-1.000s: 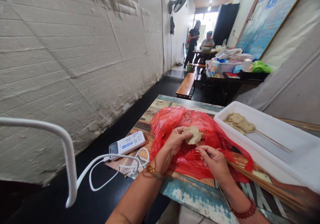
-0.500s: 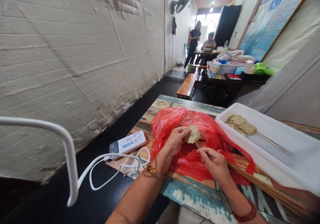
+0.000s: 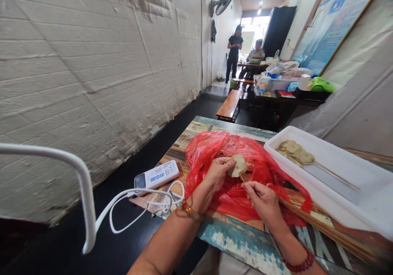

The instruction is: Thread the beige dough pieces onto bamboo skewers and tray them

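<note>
The left hand (image 3: 216,174) pinches a pale slice (image 3: 237,166) over a red bag (image 3: 201,148) as the right hand (image 3: 264,201) grips a thin stick (image 3: 242,178) at the slice's lower edge, an apparent skewering whose next move calls for a steady hold and straight push. Across the wood-patterned tabletop (image 3: 233,242) sit a white corded device (image 3: 158,176), the bag and a white tray (image 3: 368,203) of skewered slices (image 3: 296,152); beyond are a stained wall (image 3: 92,62), a fan (image 3: 225,2), two people (image 3: 235,50) and a poster (image 3: 340,25).

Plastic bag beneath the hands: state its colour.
The plastic bag is bright, translucent red; it shows best in the head view.
</note>
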A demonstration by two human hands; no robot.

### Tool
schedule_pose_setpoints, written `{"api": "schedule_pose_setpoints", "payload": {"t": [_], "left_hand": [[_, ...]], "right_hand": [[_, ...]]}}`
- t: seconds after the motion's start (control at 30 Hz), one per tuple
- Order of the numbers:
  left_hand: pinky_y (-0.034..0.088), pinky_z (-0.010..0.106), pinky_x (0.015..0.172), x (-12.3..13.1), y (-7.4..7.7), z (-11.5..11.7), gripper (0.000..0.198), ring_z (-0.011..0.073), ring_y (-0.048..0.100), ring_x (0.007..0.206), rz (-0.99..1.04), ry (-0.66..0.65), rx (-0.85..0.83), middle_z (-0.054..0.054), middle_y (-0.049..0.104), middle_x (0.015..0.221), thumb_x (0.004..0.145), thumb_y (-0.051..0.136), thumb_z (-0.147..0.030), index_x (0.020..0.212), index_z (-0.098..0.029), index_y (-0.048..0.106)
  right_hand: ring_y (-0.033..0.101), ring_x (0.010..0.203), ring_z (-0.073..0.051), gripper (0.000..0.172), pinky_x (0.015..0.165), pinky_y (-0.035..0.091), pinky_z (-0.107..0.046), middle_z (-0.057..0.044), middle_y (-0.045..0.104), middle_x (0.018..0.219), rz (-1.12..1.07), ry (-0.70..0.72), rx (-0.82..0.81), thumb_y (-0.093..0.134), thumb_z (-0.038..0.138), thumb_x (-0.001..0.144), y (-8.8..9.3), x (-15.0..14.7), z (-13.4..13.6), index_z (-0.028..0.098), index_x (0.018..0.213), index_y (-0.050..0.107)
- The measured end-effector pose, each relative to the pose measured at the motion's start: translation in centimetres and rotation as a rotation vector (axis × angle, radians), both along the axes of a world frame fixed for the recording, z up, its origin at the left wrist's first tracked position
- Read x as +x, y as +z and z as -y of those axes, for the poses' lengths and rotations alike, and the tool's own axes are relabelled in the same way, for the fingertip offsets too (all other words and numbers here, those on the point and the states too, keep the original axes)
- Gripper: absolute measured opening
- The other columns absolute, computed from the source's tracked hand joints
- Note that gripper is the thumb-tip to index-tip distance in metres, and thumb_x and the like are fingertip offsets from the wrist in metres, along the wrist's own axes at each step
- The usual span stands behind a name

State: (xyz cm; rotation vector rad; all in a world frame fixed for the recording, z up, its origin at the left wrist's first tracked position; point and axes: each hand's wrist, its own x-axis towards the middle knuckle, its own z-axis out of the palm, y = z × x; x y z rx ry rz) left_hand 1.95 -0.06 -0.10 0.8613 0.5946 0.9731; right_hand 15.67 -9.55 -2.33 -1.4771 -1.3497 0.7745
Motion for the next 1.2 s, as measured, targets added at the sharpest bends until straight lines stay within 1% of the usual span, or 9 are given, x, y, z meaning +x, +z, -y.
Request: {"api": "schedule_pose_setpoints", "payload": {"t": [0.17, 0.33, 0.47, 0.6, 0.7, 0.8, 0.87, 1.0, 1.2], "left_hand": [[0.040, 0.023, 0.060, 0.1, -0.2, 0.1, 0.035, 0.0108, 0.053, 0.057, -0.022, 0.002, 0.002, 0.004, 0.063, 0.065, 0.060, 0.078, -0.042, 0.074, -0.010, 0.071], [0.039, 0.022, 0.058, 0.3, -0.4, 0.2, 0.035, 0.0095, 0.051, 0.055, -0.012, -0.011, 0.022, 0.004, 0.063, 0.064, 0.059, 0.079, -0.040, 0.074, -0.010, 0.071], [0.040, 0.023, 0.059, 0.7, -0.8, 0.3, 0.039, 0.0104, 0.053, 0.056, -0.033, -0.010, -0.016, 0.004, 0.062, 0.064, 0.057, 0.080, -0.043, 0.074, -0.009, 0.071], [0.040, 0.023, 0.059, 0.9, -1.0, 0.3, 0.040, 0.0114, 0.054, 0.057, -0.052, 0.007, -0.049, 0.003, 0.062, 0.064, 0.054, 0.082, -0.041, 0.074, -0.009, 0.070], [0.041, 0.023, 0.060, 0.9, -0.9, 0.4, 0.039, 0.0119, 0.055, 0.060, -0.036, 0.005, -0.055, 0.004, 0.063, 0.065, 0.055, 0.081, -0.040, 0.075, -0.010, 0.070], [0.043, 0.024, 0.064, 0.7, -0.5, 0.4, 0.041, 0.0131, 0.057, 0.064, -0.005, -0.048, -0.052, 0.005, 0.065, 0.072, 0.057, 0.081, -0.040, 0.083, -0.010, 0.071], [0.044, 0.025, 0.065, 0.6, -0.3, 0.5, 0.043, 0.0134, 0.058, 0.066, 0.007, -0.075, -0.051, 0.006, 0.066, 0.077, 0.054, 0.083, -0.036, 0.087, -0.011, 0.070], [0.045, 0.024, 0.064, 0.6, -0.3, 0.5, 0.047, 0.0123, 0.058, 0.064, -0.006, -0.041, -0.069, 0.003, 0.066, 0.076, 0.046, 0.087, -0.031, 0.085, -0.012, 0.069], [0.044, 0.023, 0.063, 0.6, -0.5, 0.5, 0.041, 0.0116, 0.058, 0.063, -0.039, -0.045, -0.049, 0.002, 0.065, 0.075, 0.051, 0.085, -0.029, 0.084, -0.013, 0.067]], "right_hand": [[0.043, 0.045, -0.012, 0.036, 0.044, 0.033, -0.023, 0.003, 0.047, 0.054, -0.026, -0.008, -0.015, 0.055, 0.050, 0.082, 0.2, -0.1, 0.0, 0.016, 0.076, 0.066], [0.044, 0.045, -0.012, 0.038, 0.044, 0.034, -0.023, 0.003, 0.049, 0.053, -0.027, -0.014, -0.019, 0.054, 0.051, 0.082, 0.1, 0.0, -0.2, 0.016, 0.074, 0.065], [0.044, 0.043, -0.011, 0.039, 0.042, 0.033, -0.023, 0.002, 0.049, 0.053, -0.035, -0.022, -0.016, 0.054, 0.053, 0.081, 0.2, 0.0, -0.2, 0.018, 0.067, 0.062], [0.044, 0.042, -0.012, 0.039, 0.041, 0.034, -0.023, 0.002, 0.050, 0.052, -0.045, -0.026, -0.016, 0.055, 0.053, 0.081, 0.5, 0.0, -0.2, 0.018, 0.065, 0.061], [0.044, 0.042, -0.012, 0.038, 0.041, 0.034, -0.023, 0.003, 0.049, 0.052, -0.072, -0.012, -0.024, 0.055, 0.052, 0.081, 0.4, 0.1, -0.3, 0.017, 0.067, 0.062], [0.043, 0.041, -0.011, 0.035, 0.040, 0.033, -0.023, 0.003, 0.049, 0.051, -0.126, -0.013, -0.033, 0.056, 0.051, 0.080, 0.2, 0.3, -0.4, 0.018, 0.071, 0.064], [0.042, 0.041, -0.011, 0.034, 0.039, 0.033, -0.023, 0.003, 0.049, 0.051, -0.147, -0.015, -0.031, 0.057, 0.052, 0.080, 0.1, 0.3, -0.4, 0.019, 0.071, 0.064], [0.043, 0.041, -0.011, 0.035, 0.040, 0.033, -0.023, 0.003, 0.049, 0.052, -0.161, -0.002, -0.041, 0.057, 0.051, 0.081, 0.1, 0.4, -0.3, 0.019, 0.068, 0.063], [0.043, 0.041, -0.011, 0.036, 0.041, 0.033, -0.023, 0.003, 0.049, 0.053, -0.183, 0.015, -0.057, 0.056, 0.052, 0.081, 0.2, 0.3, -0.4, 0.018, 0.071, 0.063]]}}
